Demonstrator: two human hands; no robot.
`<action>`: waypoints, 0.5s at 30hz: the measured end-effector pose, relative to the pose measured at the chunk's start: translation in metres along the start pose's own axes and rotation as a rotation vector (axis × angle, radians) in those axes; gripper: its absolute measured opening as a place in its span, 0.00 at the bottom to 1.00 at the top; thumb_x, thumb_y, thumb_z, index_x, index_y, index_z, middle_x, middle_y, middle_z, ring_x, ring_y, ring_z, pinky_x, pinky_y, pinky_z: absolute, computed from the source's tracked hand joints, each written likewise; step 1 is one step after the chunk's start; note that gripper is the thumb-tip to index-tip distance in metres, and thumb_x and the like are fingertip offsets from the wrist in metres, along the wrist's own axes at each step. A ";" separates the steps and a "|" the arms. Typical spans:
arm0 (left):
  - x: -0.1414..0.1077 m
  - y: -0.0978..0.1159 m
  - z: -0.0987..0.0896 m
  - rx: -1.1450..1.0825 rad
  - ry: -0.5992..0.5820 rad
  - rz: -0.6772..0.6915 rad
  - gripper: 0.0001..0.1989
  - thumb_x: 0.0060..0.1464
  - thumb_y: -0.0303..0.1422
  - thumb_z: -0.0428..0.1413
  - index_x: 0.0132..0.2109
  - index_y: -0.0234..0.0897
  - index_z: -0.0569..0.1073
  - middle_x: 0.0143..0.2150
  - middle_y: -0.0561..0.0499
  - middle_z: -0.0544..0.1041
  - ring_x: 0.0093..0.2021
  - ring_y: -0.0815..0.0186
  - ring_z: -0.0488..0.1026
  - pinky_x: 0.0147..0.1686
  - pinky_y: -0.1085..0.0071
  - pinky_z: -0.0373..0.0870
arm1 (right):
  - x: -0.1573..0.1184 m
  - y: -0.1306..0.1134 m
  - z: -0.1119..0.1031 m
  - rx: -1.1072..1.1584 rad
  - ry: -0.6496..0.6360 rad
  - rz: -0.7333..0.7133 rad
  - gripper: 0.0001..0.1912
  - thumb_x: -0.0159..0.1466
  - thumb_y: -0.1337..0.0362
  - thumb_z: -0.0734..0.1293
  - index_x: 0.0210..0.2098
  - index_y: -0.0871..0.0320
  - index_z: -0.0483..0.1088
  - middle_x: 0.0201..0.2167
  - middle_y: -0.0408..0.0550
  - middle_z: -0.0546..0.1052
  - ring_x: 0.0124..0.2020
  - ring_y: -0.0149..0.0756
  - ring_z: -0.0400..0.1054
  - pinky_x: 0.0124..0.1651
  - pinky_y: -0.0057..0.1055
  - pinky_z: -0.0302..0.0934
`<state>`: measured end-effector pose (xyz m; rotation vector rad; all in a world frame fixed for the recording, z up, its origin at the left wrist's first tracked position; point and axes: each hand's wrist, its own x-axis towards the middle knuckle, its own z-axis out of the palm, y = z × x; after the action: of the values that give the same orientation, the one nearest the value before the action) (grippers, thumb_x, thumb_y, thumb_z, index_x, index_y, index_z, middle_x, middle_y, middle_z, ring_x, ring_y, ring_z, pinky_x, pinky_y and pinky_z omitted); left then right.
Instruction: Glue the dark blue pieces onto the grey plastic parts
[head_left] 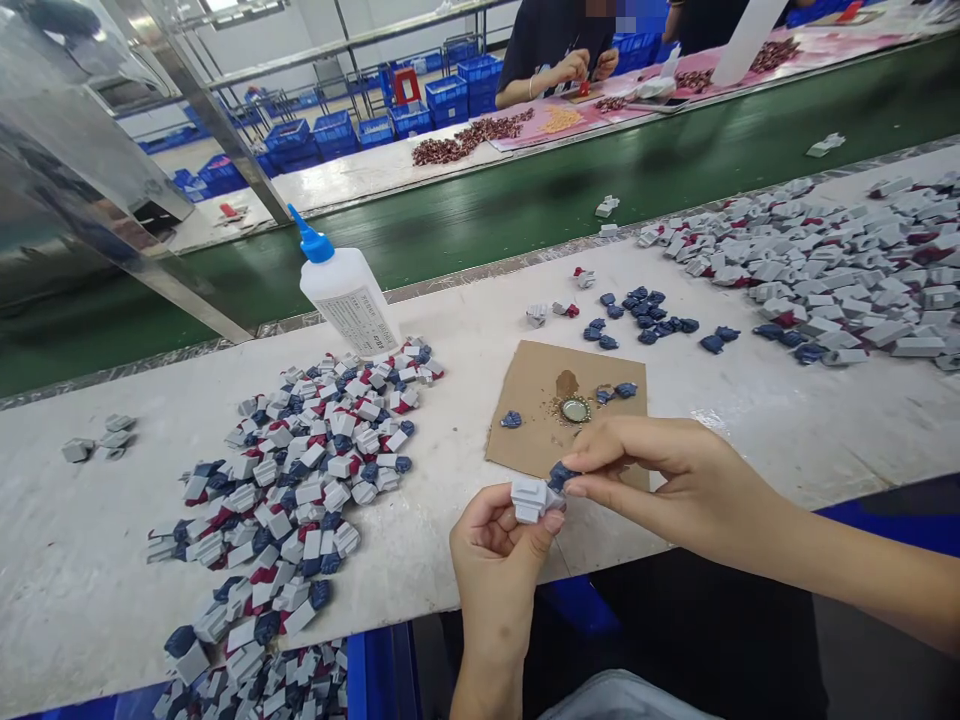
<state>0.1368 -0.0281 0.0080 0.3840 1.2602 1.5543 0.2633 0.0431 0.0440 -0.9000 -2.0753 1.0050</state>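
Observation:
Near the table's front edge my left hand [499,560] grips a light grey plastic part [529,499] between thumb and fingers. My right hand [660,470] pinches a small dark blue piece [560,475] against the grey part's right end. Just beyond lies a brown cardboard square [525,390] bearing a bottle cap [575,409] and a few loose blue pieces [511,419]. More blue pieces [651,312] lie on the table behind the cardboard. A pile of grey, blue and dark red parts [300,470] spreads to the left.
A white bottle with a blue nozzle [349,300] stands behind the left pile. Grey parts [847,270] are heaped at the right. A green conveyor [480,220] crosses behind the table, with a person [551,60] working beyond it. A blue bin [367,680] sits below the front edge.

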 end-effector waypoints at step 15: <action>0.013 -0.002 -0.026 0.559 0.047 0.225 0.14 0.47 0.36 0.56 0.42 0.37 0.70 0.36 0.46 0.73 0.35 0.63 0.70 0.33 0.67 0.69 | -0.010 0.024 0.016 -0.126 -0.111 -0.155 0.14 0.63 0.68 0.58 0.47 0.54 0.67 0.44 0.47 0.72 0.46 0.34 0.65 0.46 0.32 0.62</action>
<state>0.1124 -0.0305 -0.0089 0.8737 1.7327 1.3766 0.2634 0.0405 0.0141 -0.7459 -2.2845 0.8675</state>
